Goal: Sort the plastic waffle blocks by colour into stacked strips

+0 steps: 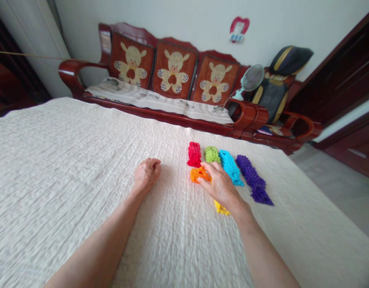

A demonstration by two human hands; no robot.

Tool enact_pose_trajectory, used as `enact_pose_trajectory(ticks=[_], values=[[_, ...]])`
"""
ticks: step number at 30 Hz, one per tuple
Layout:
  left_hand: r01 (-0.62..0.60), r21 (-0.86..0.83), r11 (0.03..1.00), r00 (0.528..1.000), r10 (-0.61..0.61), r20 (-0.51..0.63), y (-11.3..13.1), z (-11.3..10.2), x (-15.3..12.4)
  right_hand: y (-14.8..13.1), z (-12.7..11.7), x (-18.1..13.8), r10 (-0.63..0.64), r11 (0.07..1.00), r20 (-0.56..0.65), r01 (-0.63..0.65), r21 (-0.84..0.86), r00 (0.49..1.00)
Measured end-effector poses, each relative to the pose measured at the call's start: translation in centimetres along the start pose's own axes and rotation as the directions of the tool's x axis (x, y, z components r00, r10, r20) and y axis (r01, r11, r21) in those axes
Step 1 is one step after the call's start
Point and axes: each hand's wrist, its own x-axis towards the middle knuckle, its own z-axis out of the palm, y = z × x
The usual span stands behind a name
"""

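Several coloured beaded strips lie in a row on a cream quilted bed cover [67, 168]: red [194, 154], green [212, 154], cyan [230, 167], purple [253, 179]. My right hand [220, 185] lies over this row, its fingers curled on an orange strip [198, 174]. A yellow piece [221, 208] shows under its wrist. My left hand [146, 173] rests on the cover to the left, fingers curled in a loose fist, apart from the strips.
A dark red wooden sofa [160, 116] with teddy-bear cushions stands along the far edge of the bed. A small fan [250, 80] and a bag [277, 88] sit at its right end. Floor and a wooden door lie to the right.
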Motion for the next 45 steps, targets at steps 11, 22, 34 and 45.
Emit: enact_pose_trajectory(ticks=[11,22,34,45], values=[[-0.005,0.011,1.0,1.0,0.005,-0.006,-0.1,0.2,0.0,0.7,-0.3,0.3,0.009,1.0,-0.07,-0.007,0.026,0.998],[-0.015,0.032,0.999,1.0,0.015,0.01,0.0,-0.2,0.0,-4.0,4.3,-10.4,-0.115,0.957,0.062,0.094,0.273,0.991],[-0.046,0.09,0.995,0.999,0.044,0.024,0.1,-0.3,0.1,-3.5,5.6,-10.2,-0.084,0.966,-0.088,0.103,0.239,0.993],[-0.394,0.278,0.876,0.9,0.308,0.307,0.9,-2.9,-4.9,-3.1,6.4,-10.1,-0.066,0.984,-0.098,0.081,0.158,0.993]])
